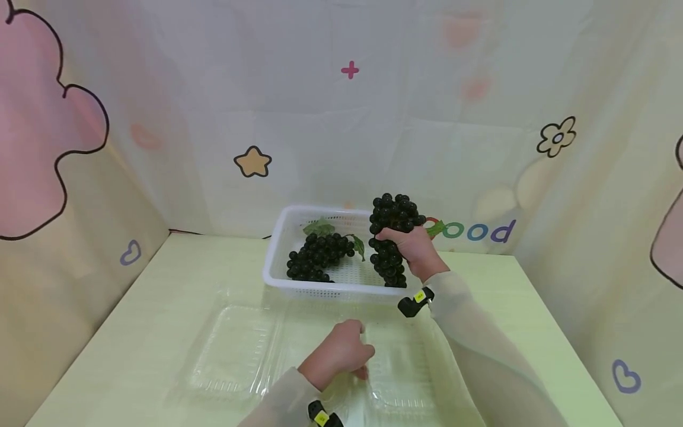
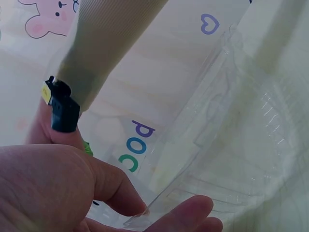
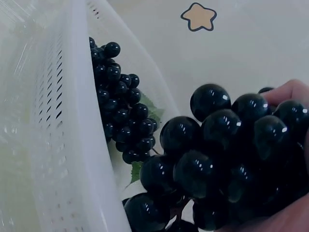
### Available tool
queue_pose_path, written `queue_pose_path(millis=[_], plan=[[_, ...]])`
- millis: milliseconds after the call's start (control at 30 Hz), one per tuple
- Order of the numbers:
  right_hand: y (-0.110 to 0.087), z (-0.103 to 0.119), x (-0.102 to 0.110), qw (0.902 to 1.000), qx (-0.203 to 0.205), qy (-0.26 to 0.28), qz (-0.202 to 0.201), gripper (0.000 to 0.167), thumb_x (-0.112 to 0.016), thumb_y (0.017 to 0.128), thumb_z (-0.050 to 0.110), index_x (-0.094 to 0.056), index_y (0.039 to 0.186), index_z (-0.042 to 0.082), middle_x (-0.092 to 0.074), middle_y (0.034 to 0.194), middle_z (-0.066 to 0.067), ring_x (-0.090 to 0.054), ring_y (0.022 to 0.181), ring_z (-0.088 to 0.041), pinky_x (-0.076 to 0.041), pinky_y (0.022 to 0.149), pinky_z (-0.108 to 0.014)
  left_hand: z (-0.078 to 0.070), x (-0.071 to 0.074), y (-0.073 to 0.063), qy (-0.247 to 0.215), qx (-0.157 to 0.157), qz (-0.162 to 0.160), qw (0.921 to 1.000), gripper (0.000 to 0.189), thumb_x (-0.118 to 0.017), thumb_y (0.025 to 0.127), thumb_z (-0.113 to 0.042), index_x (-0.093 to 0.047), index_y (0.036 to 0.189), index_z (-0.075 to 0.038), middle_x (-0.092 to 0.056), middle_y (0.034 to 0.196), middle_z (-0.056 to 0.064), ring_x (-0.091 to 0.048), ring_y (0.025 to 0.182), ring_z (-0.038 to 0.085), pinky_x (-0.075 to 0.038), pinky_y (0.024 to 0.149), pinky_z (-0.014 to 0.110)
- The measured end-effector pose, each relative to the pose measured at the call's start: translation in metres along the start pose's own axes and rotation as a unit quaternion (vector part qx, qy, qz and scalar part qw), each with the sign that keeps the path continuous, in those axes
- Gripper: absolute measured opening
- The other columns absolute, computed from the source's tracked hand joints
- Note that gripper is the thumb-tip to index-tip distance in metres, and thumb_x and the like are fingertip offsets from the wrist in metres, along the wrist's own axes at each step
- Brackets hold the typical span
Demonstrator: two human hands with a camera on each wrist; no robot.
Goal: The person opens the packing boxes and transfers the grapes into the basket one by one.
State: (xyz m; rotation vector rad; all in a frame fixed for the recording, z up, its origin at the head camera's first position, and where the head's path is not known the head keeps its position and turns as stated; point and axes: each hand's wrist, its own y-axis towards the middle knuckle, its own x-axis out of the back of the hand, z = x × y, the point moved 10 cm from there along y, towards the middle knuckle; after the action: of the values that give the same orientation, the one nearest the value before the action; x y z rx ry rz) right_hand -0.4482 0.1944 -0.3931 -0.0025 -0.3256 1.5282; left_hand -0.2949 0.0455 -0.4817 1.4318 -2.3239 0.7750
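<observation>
My right hand grips a bunch of dark grapes over the right side of a white perforated basket. Close up in the right wrist view, the held grapes fill the lower right. A second bunch of grapes with green leaves lies inside the basket on the left. In front of the basket, my left hand is at a clear plastic container. Its thumb and fingers pinch the thin edge of that clear plastic in the left wrist view.
The clear container's other half lies spread out to the left on the pale table. A printed curtain hangs behind the basket and along both sides.
</observation>
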Motion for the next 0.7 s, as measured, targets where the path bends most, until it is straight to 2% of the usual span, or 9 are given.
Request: queue_pose_path(millis=[100,233,400,500,600,700], plan=[[0.004,-0.010,-0.003,0.9991,-0.028,-0.028,-0.013,0.098,-0.082,0.079,0.032,-0.030,0.156,0.001,-0.029,0.162,-0.009,-0.036,0.132,-0.025,-0.031,0.121,-0.043,0.000,0.000,0.000,0.004,0.000,-0.001,1.0000,0.052,-0.061,0.091,-0.009,-0.049,0.137,0.014,-0.068,0.061,0.008,-0.074,0.057,0.025,-0.047,0.111,0.050],[0.010,-0.019,-0.009,0.9973,-0.048,-0.053,-0.020,0.098,-0.081,0.080,0.036,-0.030,0.157,0.002,-0.028,0.161,-0.008,-0.032,0.125,-0.026,-0.033,0.113,-0.040,-0.001,0.000,-0.001,0.011,-0.005,-0.007,0.9999,0.050,-0.061,0.090,-0.008,-0.051,0.133,0.015,-0.068,0.059,0.007,-0.073,0.056,0.025,-0.049,0.108,0.048],[0.018,-0.029,-0.017,0.9952,-0.063,-0.072,-0.021,0.095,-0.079,0.080,0.038,-0.033,0.155,0.004,-0.032,0.158,-0.009,-0.036,0.117,-0.026,-0.037,0.100,-0.039,0.000,0.000,0.000,0.016,-0.006,-0.009,0.9998,0.048,-0.061,0.090,-0.008,-0.052,0.132,0.014,-0.068,0.058,0.007,-0.074,0.057,0.025,-0.049,0.108,0.048],[0.024,-0.034,-0.021,0.9945,-0.075,-0.071,-0.017,0.097,-0.079,0.080,0.038,-0.031,0.157,0.004,-0.030,0.162,-0.011,-0.039,0.122,-0.026,-0.041,0.108,-0.040,0.001,0.000,0.000,0.014,-0.005,-0.009,0.9999,0.049,-0.061,0.090,-0.008,-0.051,0.132,0.014,-0.068,0.059,0.007,-0.074,0.057,0.025,-0.049,0.108,0.048],[0.030,-0.040,-0.023,0.9936,-0.090,-0.067,-0.012,0.102,-0.078,0.081,0.039,-0.025,0.161,0.006,-0.023,0.168,-0.010,-0.036,0.138,-0.025,-0.036,0.121,-0.045,0.001,0.000,0.000,0.011,-0.006,-0.011,0.9999,0.050,-0.061,0.090,-0.008,-0.051,0.134,0.014,-0.068,0.059,0.007,-0.074,0.057,0.026,-0.049,0.108,0.048],[0.036,-0.045,-0.024,0.9924,-0.104,-0.066,0.000,0.103,-0.077,0.082,0.039,-0.022,0.162,0.007,-0.018,0.170,-0.011,-0.030,0.151,-0.029,-0.032,0.124,-0.049,0.001,0.000,0.000,0.008,-0.005,-0.012,0.9999,0.051,-0.061,0.090,-0.009,-0.050,0.135,0.014,-0.068,0.060,0.007,-0.074,0.057,0.025,-0.048,0.108,0.048]])
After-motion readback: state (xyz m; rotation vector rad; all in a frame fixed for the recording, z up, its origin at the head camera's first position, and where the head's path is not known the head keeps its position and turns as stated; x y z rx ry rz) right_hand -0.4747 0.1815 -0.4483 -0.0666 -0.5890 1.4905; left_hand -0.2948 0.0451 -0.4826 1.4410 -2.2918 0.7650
